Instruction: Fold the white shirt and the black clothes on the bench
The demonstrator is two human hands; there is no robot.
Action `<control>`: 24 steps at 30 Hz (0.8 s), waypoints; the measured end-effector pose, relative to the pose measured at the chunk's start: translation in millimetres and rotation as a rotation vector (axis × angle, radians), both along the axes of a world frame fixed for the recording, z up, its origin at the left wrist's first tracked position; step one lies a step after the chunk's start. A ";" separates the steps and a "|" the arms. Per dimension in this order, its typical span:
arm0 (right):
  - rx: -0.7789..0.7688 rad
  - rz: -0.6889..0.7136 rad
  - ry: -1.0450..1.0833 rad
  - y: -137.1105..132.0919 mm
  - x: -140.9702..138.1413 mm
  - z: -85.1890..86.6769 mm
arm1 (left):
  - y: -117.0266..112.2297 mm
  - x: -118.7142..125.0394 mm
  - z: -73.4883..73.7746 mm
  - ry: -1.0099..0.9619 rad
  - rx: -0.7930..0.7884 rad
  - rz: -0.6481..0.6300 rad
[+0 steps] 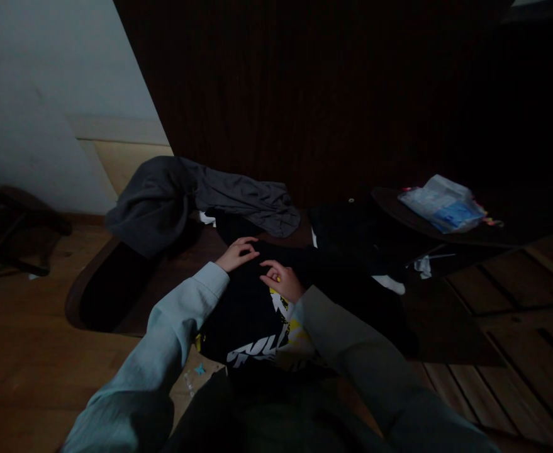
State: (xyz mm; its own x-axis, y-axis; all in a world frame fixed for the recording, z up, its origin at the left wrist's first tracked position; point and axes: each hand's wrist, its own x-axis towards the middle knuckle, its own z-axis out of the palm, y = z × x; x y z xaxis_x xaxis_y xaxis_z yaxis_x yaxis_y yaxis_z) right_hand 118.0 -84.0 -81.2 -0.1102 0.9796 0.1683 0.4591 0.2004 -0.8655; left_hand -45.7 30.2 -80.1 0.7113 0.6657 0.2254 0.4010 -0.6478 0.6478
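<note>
A black garment (252, 314) with a white and yellow print lies on a dark low table (92, 296) in front of me. My left hand (237, 253) rests on its far edge with the fingers curled onto the cloth. My right hand (280, 279) sits just to the right, its fingers pinched on the same black cloth. Both arms wear pale long sleeves. The dim light hides how much fabric each hand holds.
A grey garment (195, 198) is heaped at the table's far left. More dark clothing (351, 236) lies at the right. A clear plastic packet (441, 202) rests on a dark round surface at the right. Wooden floor surrounds the table, with a dark wall behind.
</note>
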 end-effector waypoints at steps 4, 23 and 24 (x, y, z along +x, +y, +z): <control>-0.039 0.019 0.045 0.0 0.6 0.5 | 2.0 0.2 -1.2 0.047 0.006 -0.046; -0.059 0.136 -0.046 -1.0 9.0 0.6 | 18.9 -16.4 -6.8 0.016 0.100 0.167; -0.054 0.103 -0.033 -0.6 8.6 -0.4 | 18.9 -18.0 -5.6 0.018 0.115 0.174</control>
State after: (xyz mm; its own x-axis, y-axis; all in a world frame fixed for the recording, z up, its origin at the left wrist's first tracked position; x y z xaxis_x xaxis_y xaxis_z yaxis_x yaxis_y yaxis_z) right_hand 126.6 -84.6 -81.6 -0.2155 0.9702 0.1106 0.4666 0.2018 -0.8611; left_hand -63.7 49.1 -85.7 0.5924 0.7495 0.2955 0.5243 -0.6371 0.5650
